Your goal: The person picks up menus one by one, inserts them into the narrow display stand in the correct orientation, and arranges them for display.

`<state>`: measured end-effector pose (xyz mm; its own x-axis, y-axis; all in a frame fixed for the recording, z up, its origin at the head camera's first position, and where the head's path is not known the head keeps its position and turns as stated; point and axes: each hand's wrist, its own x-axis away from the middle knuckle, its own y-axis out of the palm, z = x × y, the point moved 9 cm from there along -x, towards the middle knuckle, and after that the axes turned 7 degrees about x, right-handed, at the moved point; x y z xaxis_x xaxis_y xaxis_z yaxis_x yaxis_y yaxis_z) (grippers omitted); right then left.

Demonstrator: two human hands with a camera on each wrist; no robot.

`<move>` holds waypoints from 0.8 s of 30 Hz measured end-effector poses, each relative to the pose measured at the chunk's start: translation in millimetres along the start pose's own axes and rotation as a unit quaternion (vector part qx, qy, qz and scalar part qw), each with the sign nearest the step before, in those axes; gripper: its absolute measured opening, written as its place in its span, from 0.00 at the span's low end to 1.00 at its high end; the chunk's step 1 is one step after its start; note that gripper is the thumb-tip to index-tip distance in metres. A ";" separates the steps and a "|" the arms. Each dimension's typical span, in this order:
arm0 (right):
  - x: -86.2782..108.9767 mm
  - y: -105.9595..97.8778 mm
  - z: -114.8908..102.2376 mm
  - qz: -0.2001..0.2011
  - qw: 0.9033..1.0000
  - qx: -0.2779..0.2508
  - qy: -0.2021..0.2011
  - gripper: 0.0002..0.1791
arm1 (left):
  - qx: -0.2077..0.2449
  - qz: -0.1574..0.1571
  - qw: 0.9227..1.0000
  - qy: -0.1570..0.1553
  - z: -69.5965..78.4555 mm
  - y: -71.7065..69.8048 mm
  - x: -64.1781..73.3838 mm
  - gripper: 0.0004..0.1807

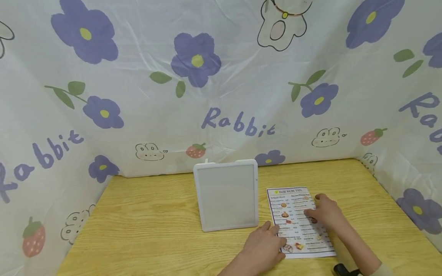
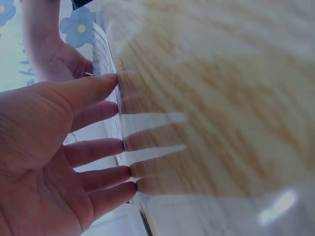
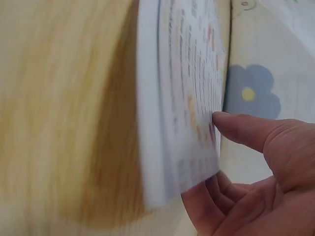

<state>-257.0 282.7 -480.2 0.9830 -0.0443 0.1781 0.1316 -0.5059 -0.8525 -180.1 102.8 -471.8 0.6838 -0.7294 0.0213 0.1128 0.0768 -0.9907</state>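
A printed menu sheet (image 1: 297, 214) headed "DIM SUM INN", with small food pictures and lines of text, lies at the right of the wooden table. My right hand (image 1: 326, 212) is at its right side. In the right wrist view that hand (image 3: 266, 167) pinches the menu (image 3: 189, 98), thumb on the printed face and fingers behind; a shadow falls beside the paper. At the menu's lower left edge is my left hand (image 1: 262, 247). Its fingers (image 2: 101, 150) are spread and fairly straight, their tips touching the tabletop in the left wrist view.
Left of the menu a white-framed board (image 1: 228, 195) with a plain grey panel stands upright. A black object (image 1: 345, 270), partly cut off, is by the right forearm. The wooden table (image 1: 148, 214) meets a hanging flower-and-rabbit cloth (image 1: 238, 99) at the back and sides.
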 end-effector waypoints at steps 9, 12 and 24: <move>14.3 -1.8 11.3 -0.093 0.976 -0.197 -0.008 0.20 | 0.013 -0.006 0.999 -0.029 -6.0 -0.5 2.6 0.16; 20.1 -3.5 12.3 -0.126 0.964 -0.235 -0.022 0.13 | 0.020 -0.004 0.999 -0.044 -9.3 -2.2 4.8 0.20; 26.4 -13.2 1.5 -0.150 0.932 -0.319 -0.083 0.26 | 0.200 0.079 0.969 -0.120 -29.6 -16.0 16.9 0.35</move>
<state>-232.6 289.5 -465.1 0.9278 0.2877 0.2376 0.3520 -0.8860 -0.3018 -191.7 69.1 -459.6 0.8580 -0.5114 -0.0487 0.2302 0.4674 -0.8536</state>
